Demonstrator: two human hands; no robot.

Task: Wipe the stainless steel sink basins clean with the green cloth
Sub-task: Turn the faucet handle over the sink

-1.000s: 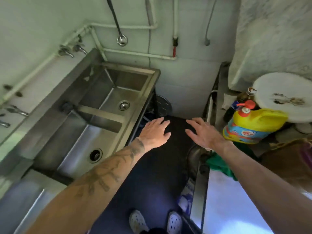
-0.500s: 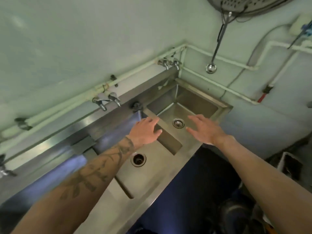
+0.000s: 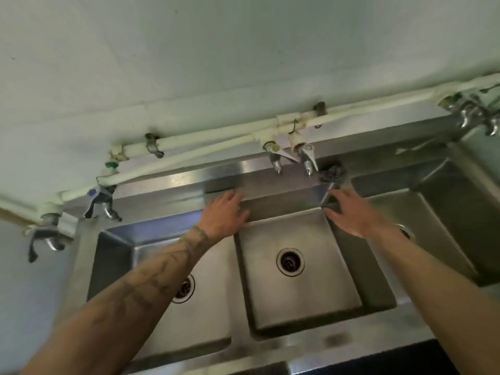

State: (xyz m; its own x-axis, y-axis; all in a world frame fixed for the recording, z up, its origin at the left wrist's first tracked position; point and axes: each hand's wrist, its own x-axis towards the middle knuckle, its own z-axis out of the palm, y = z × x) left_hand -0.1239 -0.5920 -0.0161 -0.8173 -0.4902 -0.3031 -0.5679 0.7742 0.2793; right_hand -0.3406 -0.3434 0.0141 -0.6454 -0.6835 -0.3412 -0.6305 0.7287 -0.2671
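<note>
Now turned squarely onto the sink basins [image 3: 297,290]; left hand [image 3: 224,213] and right hand [image 3: 350,215] mid-frame, fingers [image 3: 233,196] spread, empty. Green cloth unseen, wiping apparently unstarted.

We see three stainless steel basins set side by side in one unit: the left basin [image 3: 208,323], the middle basin [image 3: 300,301] and the right basin [image 3: 435,212]. Each is rectangular with dull, streaky walls and a round drain [image 3: 290,261] in its floor.
</note>
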